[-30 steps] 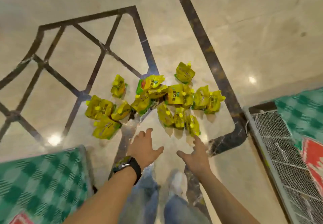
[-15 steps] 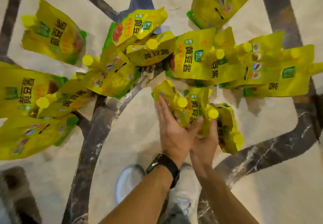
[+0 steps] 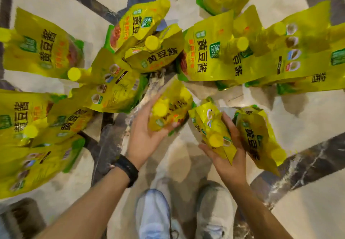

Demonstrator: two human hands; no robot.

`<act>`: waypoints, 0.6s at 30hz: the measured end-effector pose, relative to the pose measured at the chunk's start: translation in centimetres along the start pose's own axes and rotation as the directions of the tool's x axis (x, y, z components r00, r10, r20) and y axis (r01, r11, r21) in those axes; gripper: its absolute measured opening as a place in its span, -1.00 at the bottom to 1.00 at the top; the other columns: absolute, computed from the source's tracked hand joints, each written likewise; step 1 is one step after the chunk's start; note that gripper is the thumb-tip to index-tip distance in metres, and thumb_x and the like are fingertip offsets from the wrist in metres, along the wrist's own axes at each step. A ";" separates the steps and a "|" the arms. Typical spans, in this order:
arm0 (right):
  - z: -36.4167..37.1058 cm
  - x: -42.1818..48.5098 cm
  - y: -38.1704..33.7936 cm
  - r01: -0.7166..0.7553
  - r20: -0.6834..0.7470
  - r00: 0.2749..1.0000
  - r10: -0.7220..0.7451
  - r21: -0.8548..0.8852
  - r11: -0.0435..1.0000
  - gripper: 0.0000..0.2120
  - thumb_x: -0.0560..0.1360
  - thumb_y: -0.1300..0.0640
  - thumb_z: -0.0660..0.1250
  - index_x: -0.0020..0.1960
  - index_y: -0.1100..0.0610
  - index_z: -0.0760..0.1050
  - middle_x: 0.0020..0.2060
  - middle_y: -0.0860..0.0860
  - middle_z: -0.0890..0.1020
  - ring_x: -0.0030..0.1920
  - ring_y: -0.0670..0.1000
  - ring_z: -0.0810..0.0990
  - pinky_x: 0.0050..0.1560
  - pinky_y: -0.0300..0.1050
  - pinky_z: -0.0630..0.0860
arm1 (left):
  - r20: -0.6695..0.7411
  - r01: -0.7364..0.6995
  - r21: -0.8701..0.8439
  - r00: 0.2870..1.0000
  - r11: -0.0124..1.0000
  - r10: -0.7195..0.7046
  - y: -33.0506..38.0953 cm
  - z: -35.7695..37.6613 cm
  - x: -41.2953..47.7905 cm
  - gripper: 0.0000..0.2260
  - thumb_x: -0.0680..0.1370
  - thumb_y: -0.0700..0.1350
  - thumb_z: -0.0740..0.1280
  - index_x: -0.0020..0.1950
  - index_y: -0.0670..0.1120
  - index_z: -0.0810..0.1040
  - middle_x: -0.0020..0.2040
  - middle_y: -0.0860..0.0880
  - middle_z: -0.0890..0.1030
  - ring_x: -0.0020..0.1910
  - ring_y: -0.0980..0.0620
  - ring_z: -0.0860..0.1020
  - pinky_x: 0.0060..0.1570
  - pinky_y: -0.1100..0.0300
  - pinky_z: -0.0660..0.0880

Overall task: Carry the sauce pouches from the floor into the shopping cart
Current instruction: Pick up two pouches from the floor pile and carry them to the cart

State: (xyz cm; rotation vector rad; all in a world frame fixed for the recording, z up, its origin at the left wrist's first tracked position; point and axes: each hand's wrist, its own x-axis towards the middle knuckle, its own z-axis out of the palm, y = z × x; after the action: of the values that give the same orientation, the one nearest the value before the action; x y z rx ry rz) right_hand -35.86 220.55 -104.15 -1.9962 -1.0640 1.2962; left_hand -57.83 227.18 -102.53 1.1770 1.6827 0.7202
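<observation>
While gripped: two sauce pouches (image 3: 170, 108), one per hand.

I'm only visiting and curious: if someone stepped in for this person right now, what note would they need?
Left hand: closed on one yellow sauce pouch.
Right hand: closed on another pouch; a third pouch lies against its fingers, grip unclear.
Remaining pouches lie scattered on the marble floor.
Shopping cart: not in view.
Done: two pouches grasped.
Left: carry them to the cart, then return for the others.
</observation>
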 end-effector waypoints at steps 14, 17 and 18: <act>-12.0 -7.7 -17.5 -0.254 0.461 0.882 0.096 0.294 0.922 -0.45 0.28 0.39 0.52 0.16 -0.01 0.51 -0.03 -0.01 0.73 -0.01 0.05 0.71 0.00 0.00 0.65 | 0.464 0.486 -0.210 0.813 0.848 -0.351 17.0 -14.8 -5.8 -0.25 -0.12 0.14 0.72 0.05 0.08 0.69 0.04 0.00 0.74 -0.01 0.04 0.71 -0.16 0.24 0.63; -15.3 -12.7 -22.9 -0.462 0.531 0.824 0.199 0.426 0.778 -0.24 0.05 0.14 0.68 0.21 0.05 0.51 0.00 0.10 0.72 -0.02 0.15 0.71 -0.06 0.05 0.66 | 0.477 0.625 -0.301 0.752 0.720 -0.454 23.2 -17.0 -10.2 -0.27 -0.21 0.15 0.71 -0.07 0.02 0.75 -0.01 -0.09 0.74 -0.17 0.01 0.73 -0.30 0.19 0.63; -16.5 -14.3 -24.7 -0.496 0.545 0.811 0.213 0.447 0.744 -0.14 -0.03 0.08 0.72 0.23 0.08 0.50 0.03 0.14 0.71 0.01 0.19 0.70 -0.08 0.06 0.66 | 0.475 0.665 -0.344 0.732 0.663 -0.488 25.3 -17.7 -11.7 -0.27 -0.23 0.15 0.71 -0.10 -0.01 0.76 -0.04 -0.11 0.74 -0.21 0.00 0.73 -0.33 0.18 0.63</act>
State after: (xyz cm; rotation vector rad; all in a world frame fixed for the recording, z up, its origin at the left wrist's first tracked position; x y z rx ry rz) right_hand -32.17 222.01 -71.46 -1.4853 -0.3500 2.0937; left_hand -63.02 226.38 -69.98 0.3083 1.3371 0.4455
